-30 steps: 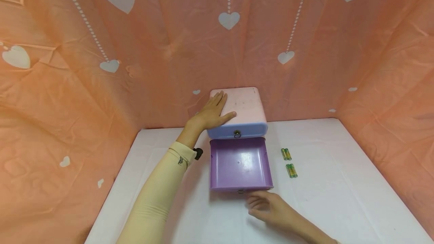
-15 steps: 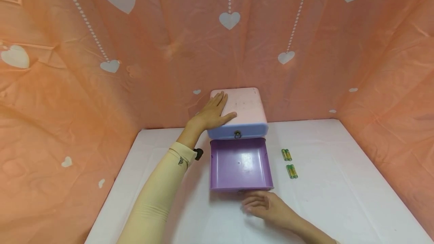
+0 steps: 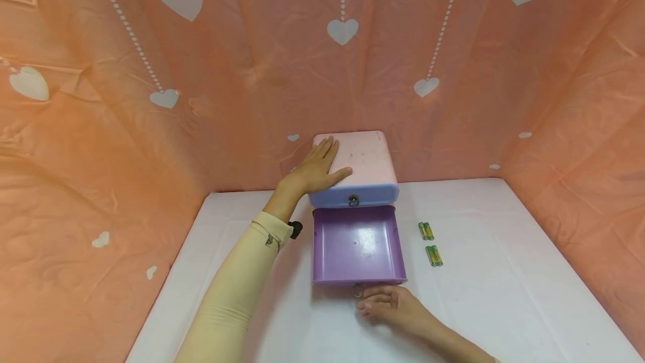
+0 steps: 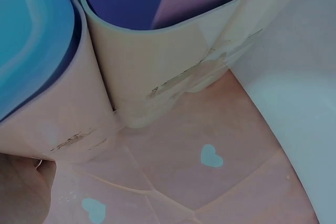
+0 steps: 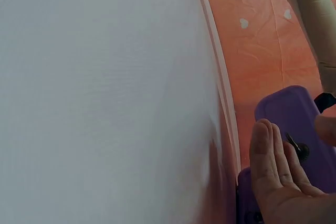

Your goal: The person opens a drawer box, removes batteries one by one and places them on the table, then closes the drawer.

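My left hand [image 3: 318, 170] rests flat, fingers spread, on the pink top of a small drawer cabinet [image 3: 368, 156]. Below that top is a closed blue drawer front [image 3: 375, 195] with a ring pull. A purple drawer [image 3: 332, 259] is pulled out toward me, with nothing inside. At its front edge, my right hand [image 3: 398, 310] has its fingertips beside the drawer's metal ring pull [image 3: 358, 292]. In the right wrist view the fingers of that hand [image 5: 283, 187] are fairly straight near the ring [image 5: 291, 142], with the thumb apart; whether they touch it is unclear.
Two pairs of green-and-gold batteries, a far pair [image 3: 426, 231] and a nearer pair [image 3: 434, 255], lie on the white table [image 3: 484, 273] right of the drawer. An orange cloth with hearts [image 3: 272, 99] stands behind the cabinet and along both sides.
My right hand has shifted slightly left along the purple drawer's front, up to the ring pull. The left hand, cabinet, drawer and batteries have stayed in place.
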Demonstrator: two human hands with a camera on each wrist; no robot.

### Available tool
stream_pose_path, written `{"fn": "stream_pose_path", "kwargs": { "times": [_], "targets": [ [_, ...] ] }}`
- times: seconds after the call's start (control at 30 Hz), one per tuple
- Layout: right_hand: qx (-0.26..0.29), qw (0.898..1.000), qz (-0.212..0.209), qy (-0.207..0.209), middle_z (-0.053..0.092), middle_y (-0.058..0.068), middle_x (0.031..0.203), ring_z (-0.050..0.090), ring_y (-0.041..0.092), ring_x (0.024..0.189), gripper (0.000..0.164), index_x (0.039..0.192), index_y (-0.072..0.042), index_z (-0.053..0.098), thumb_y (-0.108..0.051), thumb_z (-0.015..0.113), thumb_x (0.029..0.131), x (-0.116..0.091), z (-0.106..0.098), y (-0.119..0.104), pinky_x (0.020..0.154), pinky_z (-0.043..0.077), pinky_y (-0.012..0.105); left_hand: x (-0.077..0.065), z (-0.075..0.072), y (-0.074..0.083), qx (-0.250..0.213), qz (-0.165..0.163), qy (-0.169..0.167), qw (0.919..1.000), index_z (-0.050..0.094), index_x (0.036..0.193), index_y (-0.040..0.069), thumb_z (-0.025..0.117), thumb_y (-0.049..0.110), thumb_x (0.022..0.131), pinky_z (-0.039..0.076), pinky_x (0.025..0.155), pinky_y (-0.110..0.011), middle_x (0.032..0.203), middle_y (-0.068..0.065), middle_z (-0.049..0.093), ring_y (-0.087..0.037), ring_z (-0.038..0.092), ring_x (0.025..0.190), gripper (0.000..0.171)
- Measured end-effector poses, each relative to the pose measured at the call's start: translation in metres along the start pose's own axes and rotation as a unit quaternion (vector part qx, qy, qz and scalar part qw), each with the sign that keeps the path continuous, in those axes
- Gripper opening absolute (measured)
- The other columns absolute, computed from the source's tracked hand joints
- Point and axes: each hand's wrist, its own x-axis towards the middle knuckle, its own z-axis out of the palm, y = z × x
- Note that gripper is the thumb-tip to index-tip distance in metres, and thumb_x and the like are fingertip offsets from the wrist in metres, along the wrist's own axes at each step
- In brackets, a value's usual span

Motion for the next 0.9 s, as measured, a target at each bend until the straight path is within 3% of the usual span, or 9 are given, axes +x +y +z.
{"fn": "stream_pose_path", "kwargs": {
  "times": [0.3, 0.9],
  "targets": [
    [0.000, 1.000, -0.015, 0.027, 0.074, 0.035, 0.114, 0.079, 0.014, 0.098, 0.036, 0.126, 0.026, 0.060, -0.006, 0.058, 0.110, 0.004, 0.004, 0.007, 0.089, 0.064, 0.032, 0.002, 0.001, -0.001, 0.000, 0.000, 0.003, 1.0000, -0.001, 0.173, 0.010, 0.039, 0.070, 0.108, -0.003, 0.134, -0.041, 0.181, -0.009, -0.008, -0.022, -0.009, 0.167, 0.098],
    [0.027, 0.993, 0.037, 0.107, 0.076, 0.033, 0.107, 0.081, 0.021, 0.091, 0.035, 0.115, 0.022, 0.066, -0.011, 0.071, 0.104, 0.009, 0.015, 0.012, 0.085, 0.065, 0.036, 0.001, 0.000, 0.000, -0.001, -0.001, -0.002, 1.0000, -0.002, 0.173, 0.010, 0.040, 0.069, 0.108, -0.003, 0.134, -0.042, 0.181, -0.008, -0.008, -0.022, -0.008, 0.167, 0.097]
  ]
}}
